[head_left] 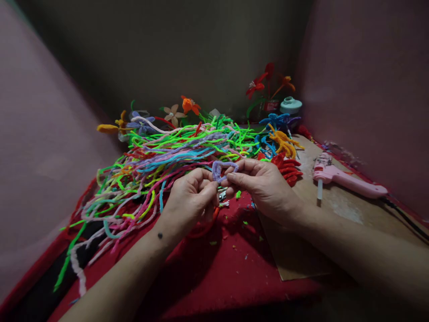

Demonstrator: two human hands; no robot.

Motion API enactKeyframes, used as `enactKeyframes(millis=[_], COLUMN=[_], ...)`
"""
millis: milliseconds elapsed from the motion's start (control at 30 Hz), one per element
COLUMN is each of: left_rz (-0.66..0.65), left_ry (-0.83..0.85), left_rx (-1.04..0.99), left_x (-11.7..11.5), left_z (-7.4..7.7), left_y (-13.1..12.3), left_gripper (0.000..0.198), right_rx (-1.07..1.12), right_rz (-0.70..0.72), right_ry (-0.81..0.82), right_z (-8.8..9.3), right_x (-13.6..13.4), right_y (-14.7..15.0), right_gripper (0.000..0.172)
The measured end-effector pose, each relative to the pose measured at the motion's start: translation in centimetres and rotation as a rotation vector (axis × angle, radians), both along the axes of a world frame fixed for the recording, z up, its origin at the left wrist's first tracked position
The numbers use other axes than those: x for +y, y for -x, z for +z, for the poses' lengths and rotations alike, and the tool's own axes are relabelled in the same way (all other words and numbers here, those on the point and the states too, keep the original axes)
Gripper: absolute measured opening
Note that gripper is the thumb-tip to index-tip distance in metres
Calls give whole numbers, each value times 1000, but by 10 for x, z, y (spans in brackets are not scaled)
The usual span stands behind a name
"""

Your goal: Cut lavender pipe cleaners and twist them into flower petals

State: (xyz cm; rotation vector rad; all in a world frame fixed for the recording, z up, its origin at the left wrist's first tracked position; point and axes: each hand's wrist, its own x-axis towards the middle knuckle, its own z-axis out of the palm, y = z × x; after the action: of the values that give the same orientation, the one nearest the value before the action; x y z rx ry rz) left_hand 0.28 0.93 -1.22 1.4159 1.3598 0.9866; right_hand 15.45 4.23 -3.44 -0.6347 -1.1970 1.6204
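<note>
mid-frame, left hand (192, 192) and right hand (259, 180) are pinching a lilac loop (217, 171), seemingly shaping it, further bending needing firm grips.

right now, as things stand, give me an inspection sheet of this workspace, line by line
Surface: red work surface, with a brown board at right.
Job's things: lilac fuzzy stem, bent into a loop shape.
Clutter: heap of coloured fuzzy stems at left and centre; green scraps near the hands.
Hands: left hand and right hand both hold the lilac fuzzy stem.
Cables: black cable from the pink glue gun, running out of view at right.
Surroundings: fuzzy flowers at the back; dark back wall.
</note>
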Motion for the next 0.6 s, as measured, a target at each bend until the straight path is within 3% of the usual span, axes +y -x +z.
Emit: enactKeyframes(millis=[300, 600], left_rz=[29, 24], left_ry=[-17, -29], left_rx=[42, 30], left_x=[-2, -5], left_z=[0, -1], left_y=[-5, -6], left_gripper=[13, 10], right_rx=[-273, -188], right_rz=[-193, -168], right_ry=[-310, -191], right_z=[-3, 0], right_x=[-7, -8], right_y=[2, 3], right_gripper=[3, 5])
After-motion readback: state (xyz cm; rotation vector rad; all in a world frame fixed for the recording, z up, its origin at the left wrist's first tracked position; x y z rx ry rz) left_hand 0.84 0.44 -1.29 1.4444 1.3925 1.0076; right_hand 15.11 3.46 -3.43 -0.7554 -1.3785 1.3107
